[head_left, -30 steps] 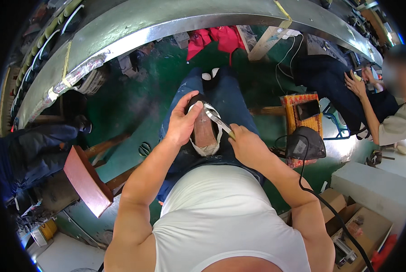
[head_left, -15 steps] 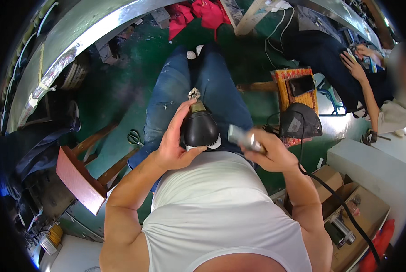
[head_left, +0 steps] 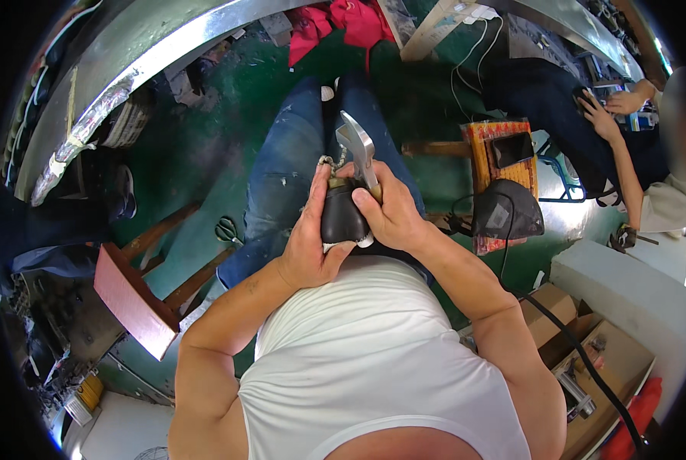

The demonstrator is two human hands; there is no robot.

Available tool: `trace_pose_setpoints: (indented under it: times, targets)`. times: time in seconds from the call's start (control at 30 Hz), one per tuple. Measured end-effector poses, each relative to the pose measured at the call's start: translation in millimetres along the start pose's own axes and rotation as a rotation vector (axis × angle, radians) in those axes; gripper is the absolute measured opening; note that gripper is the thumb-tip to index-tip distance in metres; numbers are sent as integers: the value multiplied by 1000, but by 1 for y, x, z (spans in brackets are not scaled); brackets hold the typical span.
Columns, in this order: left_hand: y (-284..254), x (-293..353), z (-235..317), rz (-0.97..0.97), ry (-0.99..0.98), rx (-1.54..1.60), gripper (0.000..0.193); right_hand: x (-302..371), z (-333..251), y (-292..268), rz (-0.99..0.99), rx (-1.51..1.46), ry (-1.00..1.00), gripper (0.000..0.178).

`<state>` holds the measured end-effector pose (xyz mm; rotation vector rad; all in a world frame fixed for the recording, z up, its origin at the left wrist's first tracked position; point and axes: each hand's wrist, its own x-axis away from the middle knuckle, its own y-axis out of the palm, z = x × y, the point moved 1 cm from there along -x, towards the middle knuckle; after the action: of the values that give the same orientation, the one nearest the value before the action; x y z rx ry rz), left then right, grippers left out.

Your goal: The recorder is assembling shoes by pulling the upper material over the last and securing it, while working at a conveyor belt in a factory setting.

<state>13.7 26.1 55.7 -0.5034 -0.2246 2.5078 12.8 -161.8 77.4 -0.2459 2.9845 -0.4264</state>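
Observation:
Between my thighs, just in front of my white shirt, sits a rounded black shoe upper (head_left: 341,218), which appears to be stretched on a last. A white edge shows along its lower rim, and a pale twisted cord or chain at its far end. My left hand (head_left: 310,230) is wrapped around its left side, thumb along the near edge. My right hand (head_left: 393,208) grips a shiny metal hammer (head_left: 360,152) with a curved head pointing up and away. Those fingers also rest against the right side of the upper, partly hiding it.
A wooden stool (head_left: 139,299) and green-handled scissors (head_left: 228,230) lie to my left. At right are a beaded seat (head_left: 477,153) bearing a phone (head_left: 511,149), a dark bag (head_left: 509,208), a black cable (head_left: 561,326) and a cardboard box (head_left: 619,360). A co-worker (head_left: 626,165) sits at far right.
My right hand has moved left and forward with the hammer, from beside the black upper to against it. The hammer head now points away from me. My left hand still holds the upper.

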Motion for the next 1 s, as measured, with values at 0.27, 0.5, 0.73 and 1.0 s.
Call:
trace_pose_setpoints:
  times: [0.27, 0.5, 0.73, 1.0]
  targets:
    - [-9, -23, -5, -170, -49, -186, 99, -5, -18, -39, -192, 137, 150, 97]
    - [-3, -10, -25, -194, -361, 78, 98, -4, -10, -49, 17, 206, 133, 84]
    - [-3, -41, -30, -147, -884, 166, 61, 37, 9, -70, 84, -365, 606, 36]
    - [15, 12, -47, 26, -854, 558, 62, 62, -2, -64, -426, 599, 176, 41]
